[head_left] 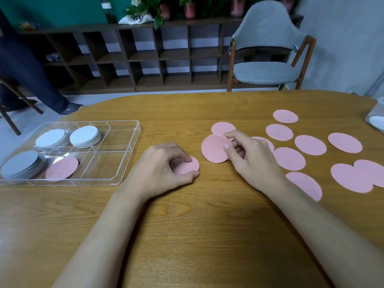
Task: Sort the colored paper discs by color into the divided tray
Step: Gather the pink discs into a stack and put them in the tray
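2 hands each pinch a pink disc: left (164, 163) half hides its disc (188, 166), right (249, 154) tilts another (215, 149)

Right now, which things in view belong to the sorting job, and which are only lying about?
For the job:
- clear divided tray
- pink disc in tray
- grey stacks in tray
- loose pink discs
- discs held by left hand and right hand

Lying about:
- grey chair
- wooden shelf
- potted plants
- clear container at right edge

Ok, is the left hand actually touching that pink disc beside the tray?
Touching. The head view shows the left hand with thumb and fingertips pinching the pink disc at its edges on the table.
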`<state>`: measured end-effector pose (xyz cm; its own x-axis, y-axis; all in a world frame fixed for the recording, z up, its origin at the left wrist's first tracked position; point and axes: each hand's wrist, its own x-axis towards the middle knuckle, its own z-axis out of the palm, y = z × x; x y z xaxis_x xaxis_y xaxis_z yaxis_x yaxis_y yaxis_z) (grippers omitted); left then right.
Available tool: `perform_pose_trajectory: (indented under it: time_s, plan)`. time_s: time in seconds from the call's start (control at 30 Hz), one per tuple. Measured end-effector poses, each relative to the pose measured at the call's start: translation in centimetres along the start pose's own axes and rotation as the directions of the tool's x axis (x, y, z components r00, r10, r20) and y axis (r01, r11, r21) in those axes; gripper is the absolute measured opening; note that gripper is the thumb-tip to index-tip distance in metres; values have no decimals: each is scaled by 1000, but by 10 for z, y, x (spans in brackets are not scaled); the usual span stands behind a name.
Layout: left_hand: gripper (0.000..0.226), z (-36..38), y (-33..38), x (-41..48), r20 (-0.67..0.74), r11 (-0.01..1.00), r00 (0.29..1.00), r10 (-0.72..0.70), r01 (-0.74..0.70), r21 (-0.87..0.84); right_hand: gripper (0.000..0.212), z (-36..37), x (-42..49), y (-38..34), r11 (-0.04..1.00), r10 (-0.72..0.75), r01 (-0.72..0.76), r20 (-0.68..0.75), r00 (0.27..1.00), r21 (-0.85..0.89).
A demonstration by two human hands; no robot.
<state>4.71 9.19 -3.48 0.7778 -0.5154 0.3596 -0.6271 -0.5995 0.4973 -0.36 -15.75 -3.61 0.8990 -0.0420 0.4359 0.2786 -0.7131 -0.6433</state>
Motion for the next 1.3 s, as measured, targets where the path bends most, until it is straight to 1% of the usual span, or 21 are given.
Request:
perform_pose_trajectory:
  time_s: [0.07, 0.13, 0.2, 0.27, 0.3, 0.43, 0.57, 0.7, 0.77, 0.93, 1.03, 1.1, 1.17, 1.23, 1.3]
  plan:
    - [21, 2, 7, -1, -47, 1000, 999, 18, -19, -18, 20, -1, 0, -2, 1000, 8, -8, -2, 1000, -4]
    - [24, 3, 12, -1, -101, 999, 994, 43, -44, -14, 20, -1, 0, -3, 1000, 14, -14, -15, 1000, -2]
    - [28, 3, 14, 0, -133, 996, 987, 90, -86, 34, 19, 0, 0, -4, 1000, 23, -22, -26, 999, 21]
    - [24, 3, 14, 2, -155, 989, 978, 140, -131, 64, 20, 1, -1, -5, 998, 36, -35, -16, 999, 45]
    - [20, 3, 14, 3, -178, 989, 973, 148, -141, 49, 20, 2, -1, -5, 998, 44, -43, -6, 999, 54]
    - [11, 2, 15, 4, -305, 992, 945, 120, -126, -3, 20, 5, -1, -4, 993, 59, -63, 41, 997, 101]
    - [13, 8, 16, 4, -344, 995, 938, 45, -72, -67, 20, 6, -3, -6, 983, 62, -78, 102, 993, 168]
    - [15, 16, 21, 5, -293, 980, 954, -71, 12, -198, 27, 6, -4, -9, 984, 48, -72, 145, 988, 163]
    - [17, 20, 20, 5, -274, 972, 956, -106, 41, -233, 29, 5, -4, -12, 984, 46, -72, 160, 986, 163]
    - [16, 26, 30, 8, -290, 963, 946, -142, 65, -260, 23, 3, -6, -14, 998, -1, -11, 172, 985, 69]
    - [17, 30, 37, 11, -261, 959, 954, -147, 74, -272, 19, -8, -6, -9, 1000, 12, -15, 178, 984, 18]
    - [23, 34, 41, 13, -245, 970, 962, -122, 63, -236, 18, -23, -6, -6, 1000, 27, -27, 154, 988, -3]
    - [29, 40, 45, 15, -202, 981, 977, -70, 30, -193, 18, -42, -8, 3, 998, 70, -70, 101, 992, -7]
    - [31, 47, 52, 19, -99, 986, 995, 8, -24, -164, 18, -62, -12, 16, 994, 108, -107, 60, 992, -17]
    - [35, 58, 62, 24, 16, 983, 995, 102, -99, -153, 18, -78, -16, 30, 990, 137, -137, 35, 990, -16]
